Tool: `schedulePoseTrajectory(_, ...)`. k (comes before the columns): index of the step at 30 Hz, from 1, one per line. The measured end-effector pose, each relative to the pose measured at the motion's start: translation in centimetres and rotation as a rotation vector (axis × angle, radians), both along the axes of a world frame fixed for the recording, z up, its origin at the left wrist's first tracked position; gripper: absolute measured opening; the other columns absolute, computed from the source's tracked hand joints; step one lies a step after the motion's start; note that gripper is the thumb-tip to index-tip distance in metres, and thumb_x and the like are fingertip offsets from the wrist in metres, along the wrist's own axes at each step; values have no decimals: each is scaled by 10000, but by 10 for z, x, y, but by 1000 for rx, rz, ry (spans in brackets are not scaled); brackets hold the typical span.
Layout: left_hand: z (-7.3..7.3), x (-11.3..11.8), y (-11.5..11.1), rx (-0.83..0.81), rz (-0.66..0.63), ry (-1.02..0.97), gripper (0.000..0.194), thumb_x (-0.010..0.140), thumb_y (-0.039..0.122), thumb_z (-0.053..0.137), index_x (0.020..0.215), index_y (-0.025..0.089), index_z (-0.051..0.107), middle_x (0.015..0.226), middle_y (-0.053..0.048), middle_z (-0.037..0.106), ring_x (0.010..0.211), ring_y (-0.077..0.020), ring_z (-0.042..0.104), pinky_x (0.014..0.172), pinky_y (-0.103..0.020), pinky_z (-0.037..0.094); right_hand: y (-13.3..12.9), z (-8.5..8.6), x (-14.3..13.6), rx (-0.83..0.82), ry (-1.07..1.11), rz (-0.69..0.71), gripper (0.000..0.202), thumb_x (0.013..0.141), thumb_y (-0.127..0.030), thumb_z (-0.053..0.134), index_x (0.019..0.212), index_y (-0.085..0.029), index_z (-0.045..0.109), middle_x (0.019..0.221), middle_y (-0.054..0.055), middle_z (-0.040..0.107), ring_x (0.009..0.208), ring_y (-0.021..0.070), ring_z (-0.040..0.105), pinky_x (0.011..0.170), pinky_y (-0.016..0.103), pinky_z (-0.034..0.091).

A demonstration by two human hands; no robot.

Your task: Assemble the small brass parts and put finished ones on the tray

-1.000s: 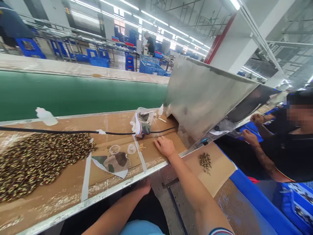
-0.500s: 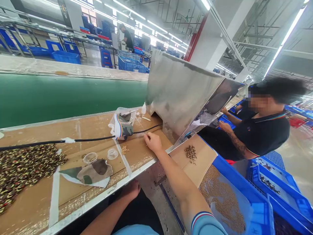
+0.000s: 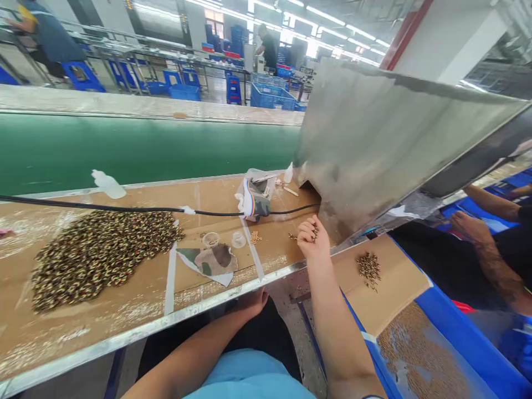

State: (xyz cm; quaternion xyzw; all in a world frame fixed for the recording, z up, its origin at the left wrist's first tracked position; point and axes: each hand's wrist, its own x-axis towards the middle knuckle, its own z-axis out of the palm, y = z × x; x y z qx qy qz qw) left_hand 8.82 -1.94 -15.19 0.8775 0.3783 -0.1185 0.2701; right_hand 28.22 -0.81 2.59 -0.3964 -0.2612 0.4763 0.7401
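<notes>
1. My right hand [image 3: 315, 241], palm down on the tabletop [image 3: 220, 191] a moment ago, is now turned up, exposing small dark pieces [image 3: 316, 233] that were hidden; they are in my grasp.
2. Its fingers [image 3: 306, 227] are curled together around those pieces, near the metal panel [image 3: 361, 149]; a few loose pieces [image 3: 292, 236] lie just beside.
3. My left hand [image 3: 258, 299] rests low by the tabletop's edge; I can't tell its finger opening or contents.
</notes>
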Motion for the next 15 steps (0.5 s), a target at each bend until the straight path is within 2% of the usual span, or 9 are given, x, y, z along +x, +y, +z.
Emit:
schedulePoseTrajectory(4, -1, -7, 0, -13, 23, -19, 399, 910, 319, 357, 1235, 182, 543, 1276, -94, 590, 1194, -251, 539, 1030, -369, 395, -35, -1, 7, 102, 238, 66, 273, 888, -211, 455, 638, -216, 346, 525, -101, 304, 397, 37, 263, 330, 91, 231)
schedulePoseTrajectory(6, -3, -10, 1, -17, 32, -21, 410, 918, 341, 339, 1240, 192, 545, 1296, -82, 579, 1208, -249, 529, 1048, -377, 381, -56, -6, 18, 164, 470, 38, 236, 901, -165, 419, 672, -211, 393, 553, -85, 372, 419, 34, 337, 338, 88, 274)
schedulePoseTrajectory(8, -7, -12, 2, -15, 41, -19, 415, 920, 351, 335, 1236, 190, 550, 1302, -82, 575, 1219, -254, 520, 1059, -393, 369, -80, -15, 35, 166, 657, -124, 207, 905, -144, 397, 711, -205, 440, 582, -69, 424, 433, 34, 381, 332, 95, 288)
schedulePoseTrajectory(9, -9, -13, 2, -13, 43, -20, 415, 919, 351, 337, 1237, 189, 548, 1301, -83, 576, 1220, -255, 519, 1062, -398, 364, -93, -22, 45, 133, 664, -258, 207, 900, -128, 389, 719, -200, 458, 586, -64, 435, 433, 34, 387, 323, 98, 278)
schedulePoseTrajectory(12, -14, -13, 3, -5, 34, -31, 408, 914, 338, 343, 1231, 184, 549, 1272, -91, 597, 1202, -254, 532, 1058, -407, 363, -131, -45, 76, 70, 619, -470, 236, 915, -133, 359, 733, -194, 498, 582, -59, 448, 441, 38, 394, 346, 109, 306)
schedulePoseTrajectory(13, -15, -12, 3, -3, 27, -35, 410, 915, 335, 340, 1230, 178, 548, 1264, -98, 601, 1195, -254, 538, 1053, -407, 368, -141, -53, 85, 39, 596, -537, 219, 923, -151, 371, 775, -188, 527, 618, -50, 487, 473, 38, 430, 388, 119, 357)
schedulePoseTrajectory(15, -16, -11, 4, 1, 15, -42, 420, 915, 334, 335, 1241, 164, 538, 1249, -112, 608, 1174, -255, 553, 1041, -405, 379, -159, -69, 101, -37, 537, -670, 149, 919, -261, 468, 967, -168, 574, 855, 4, 600, 681, 74, 565, 583, 211, 502)
